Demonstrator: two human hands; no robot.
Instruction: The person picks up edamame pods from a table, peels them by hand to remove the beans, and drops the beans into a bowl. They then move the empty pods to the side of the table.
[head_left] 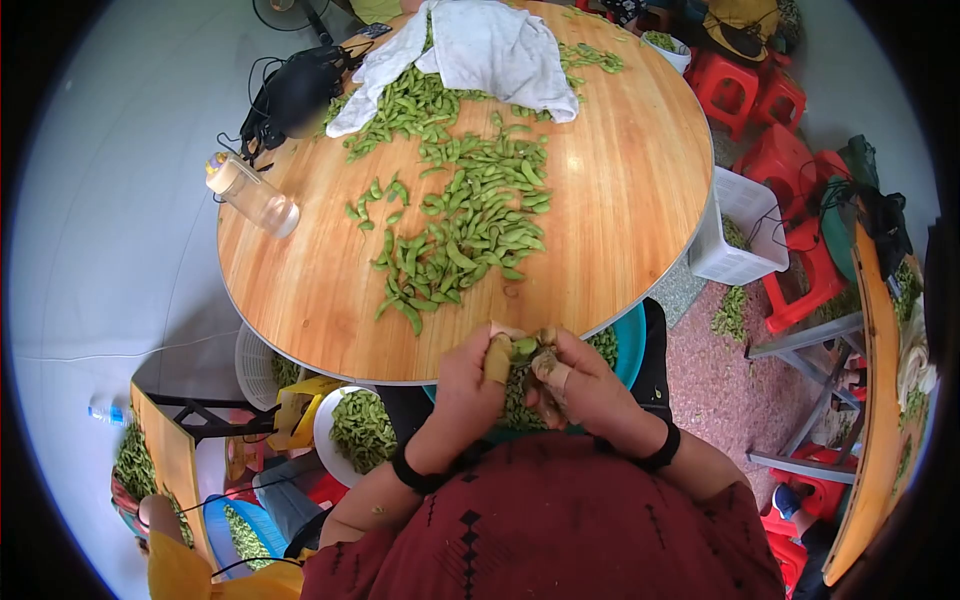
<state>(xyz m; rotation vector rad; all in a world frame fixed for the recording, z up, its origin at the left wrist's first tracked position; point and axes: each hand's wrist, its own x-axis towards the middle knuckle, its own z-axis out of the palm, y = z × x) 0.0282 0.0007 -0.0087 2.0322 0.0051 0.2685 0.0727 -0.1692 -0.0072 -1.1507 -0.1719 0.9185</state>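
Note:
My left hand [472,378] pinches a green soybean pod [523,347] just off the table's near edge. Closed against the pod's other end is my right hand [592,385]. Tan coverings wrap fingers on both hands, and the contact at the fingertips is partly hidden. Beneath them, a teal basin [631,345] holds a heap of green beans [520,410], partly covered by my hands and shirt. A long pile of soybean pods [485,200] lies on the round wooden table [620,200] ahead, with a few pods scattered to its left.
A white cloth [500,50] covers the pile's far end. On the table's left stand a clear bottle [262,200] and a black bag [300,90]. A white bowl of pods [362,432] sits lower left. At right are a white crate [738,225] and red stools [722,90].

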